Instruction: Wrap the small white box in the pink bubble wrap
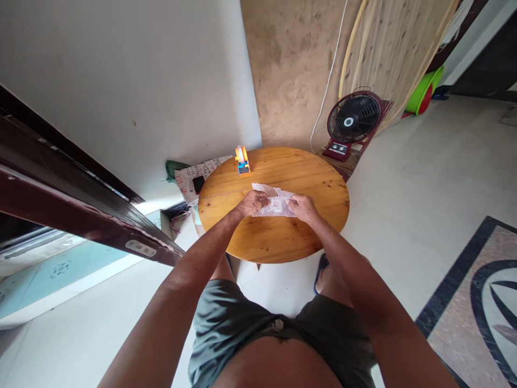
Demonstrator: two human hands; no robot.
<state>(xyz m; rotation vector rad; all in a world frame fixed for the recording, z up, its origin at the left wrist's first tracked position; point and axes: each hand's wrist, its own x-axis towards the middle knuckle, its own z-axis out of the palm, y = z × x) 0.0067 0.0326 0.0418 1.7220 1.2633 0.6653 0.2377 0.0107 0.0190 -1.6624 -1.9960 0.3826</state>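
A clear, pinkish sheet or bag of bubble wrap lies over the middle of the round wooden table. Something small and pale shows through it, too unclear to name. My left hand is closed on the wrap's left side, and my right hand pinches its right edge. Behind the hands, near the table's far edge, stands an orange and blue tape dispenser with a roll in it.
A dark red fan stands beyond the table's right rim. To the left are a printed sack with a black phone-like object on it, and a dark door frame. A white cord hangs along the wall.
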